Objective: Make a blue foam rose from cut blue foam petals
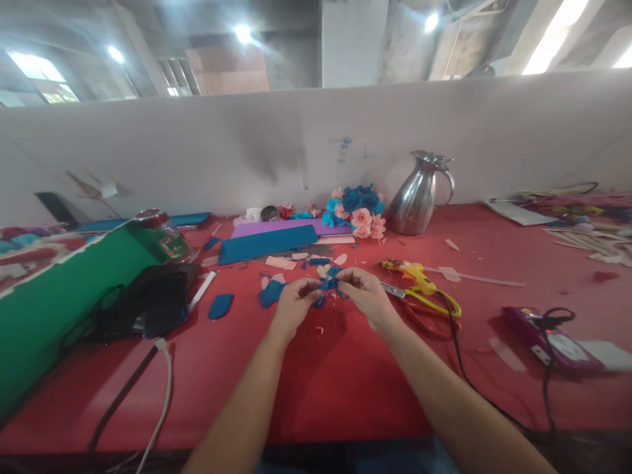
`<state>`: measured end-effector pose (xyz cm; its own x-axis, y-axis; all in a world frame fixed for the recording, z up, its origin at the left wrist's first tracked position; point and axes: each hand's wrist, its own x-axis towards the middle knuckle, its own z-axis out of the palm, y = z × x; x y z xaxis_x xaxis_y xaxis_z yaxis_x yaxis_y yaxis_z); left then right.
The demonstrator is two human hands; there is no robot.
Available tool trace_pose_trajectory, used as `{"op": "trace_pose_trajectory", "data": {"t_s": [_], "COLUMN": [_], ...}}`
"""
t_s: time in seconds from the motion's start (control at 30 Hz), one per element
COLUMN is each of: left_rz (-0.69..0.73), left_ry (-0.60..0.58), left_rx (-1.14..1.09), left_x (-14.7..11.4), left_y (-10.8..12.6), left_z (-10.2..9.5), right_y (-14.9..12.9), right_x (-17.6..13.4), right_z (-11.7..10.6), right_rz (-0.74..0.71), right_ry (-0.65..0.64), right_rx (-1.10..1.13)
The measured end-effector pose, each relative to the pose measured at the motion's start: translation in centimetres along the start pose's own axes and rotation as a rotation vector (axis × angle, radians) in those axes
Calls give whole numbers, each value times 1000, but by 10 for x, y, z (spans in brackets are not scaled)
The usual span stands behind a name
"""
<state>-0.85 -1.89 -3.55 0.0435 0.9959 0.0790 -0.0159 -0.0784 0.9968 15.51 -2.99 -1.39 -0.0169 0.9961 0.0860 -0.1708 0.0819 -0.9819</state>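
At far left among the blue parts, a cut-out (220,306) lies flat on the table (306,395), with rounded corners. Right of it, near the left hand, loose scraps (271,293) of the same blue lie in a small heap.

The left hand (295,297) pinches the left edge of the paper (328,283) between thumb and fingertips. The paper is held between the two hands, above the middle of the table. Handling: treat it as very light, thin and pliable; it should crease easily and may tear if pulled hard. Slipping is unlikely under a dry fingertip grip. Take hold at the outer edges, one side per hand, with light pressure; avoid squeezing the centre. Appearance: deep blue, small, gathered and uneven in outline, with a pale part visible at its upper edge. The fingers cover much of it, so its full shape cannot be told.

The right hand (364,293) pinches the right edge in the same manner.

Farther right, just beyond the right hand, lie the scissors (394,289) and a yellow glue gun (417,275); keep the paper away from the blades.
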Motion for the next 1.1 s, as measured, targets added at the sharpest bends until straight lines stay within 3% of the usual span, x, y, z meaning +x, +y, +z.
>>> {"op": "trace_pose_trajectory", "data": {"t_s": [0.2, 0.63, 0.83, 1.1], "left_rz": [-32, -36, -59, -58], "left_ry": [-51, -37, -25, -46], "left_rx": [-26, -44, -70, -87], "left_x": [-2, -3, -2, -2], "left_y": [4, 3, 3, 4], "left_z": [1, 0, 1, 1], "right_y": [0, -2, 0, 10], "right_x": [0, -4, -3, -5], "right_z": [-2, -1, 1, 5], "right_rz": [108, 109, 52, -67], "right_ry": [-47, -40, -31, -123], "right_rx": [117, 132, 66, -33]}}
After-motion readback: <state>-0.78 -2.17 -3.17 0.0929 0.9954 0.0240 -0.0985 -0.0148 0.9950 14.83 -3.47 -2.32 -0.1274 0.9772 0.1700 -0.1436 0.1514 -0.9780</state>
